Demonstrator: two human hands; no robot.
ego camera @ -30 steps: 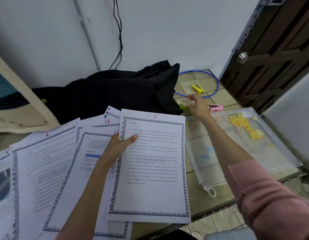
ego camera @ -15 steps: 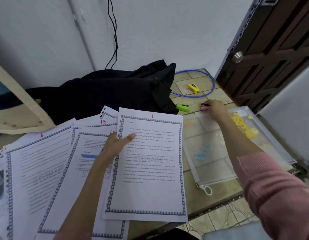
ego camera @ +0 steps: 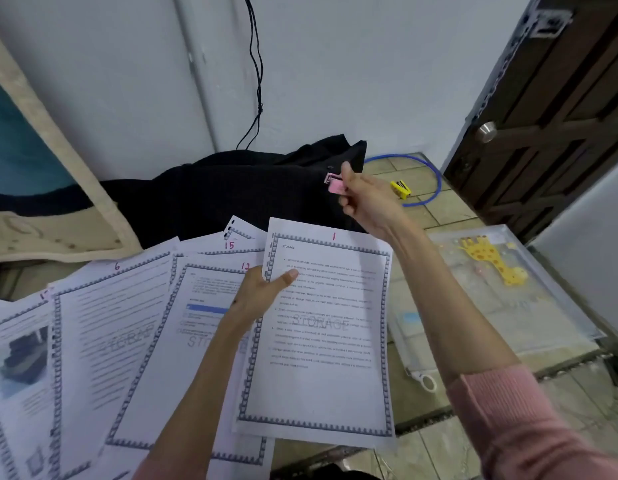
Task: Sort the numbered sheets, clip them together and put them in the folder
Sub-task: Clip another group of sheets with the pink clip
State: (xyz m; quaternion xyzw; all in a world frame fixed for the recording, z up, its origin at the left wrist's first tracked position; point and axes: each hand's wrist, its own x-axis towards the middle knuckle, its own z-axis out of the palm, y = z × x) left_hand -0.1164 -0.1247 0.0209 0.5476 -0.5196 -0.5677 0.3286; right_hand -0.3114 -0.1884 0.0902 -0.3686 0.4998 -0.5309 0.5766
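thin white printed sheet marked 1 [ego camera: 321,341] looks floppy, left hand [ego camera: 262,296] pinching its edge, right hand [ego camera: 366,199] pinching the small pink plastic clip [ego camera: 335,183], so i'd clip near the top corner.

Six numbered sheets [ego camera: 318,327] (some overlapped), two clips [ego camera: 336,184], one folder [ego camera: 529,306], two hands [ego camera: 259,296]

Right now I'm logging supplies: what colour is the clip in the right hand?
Pink: the clip pinched in the right hand, clearest in the head view.
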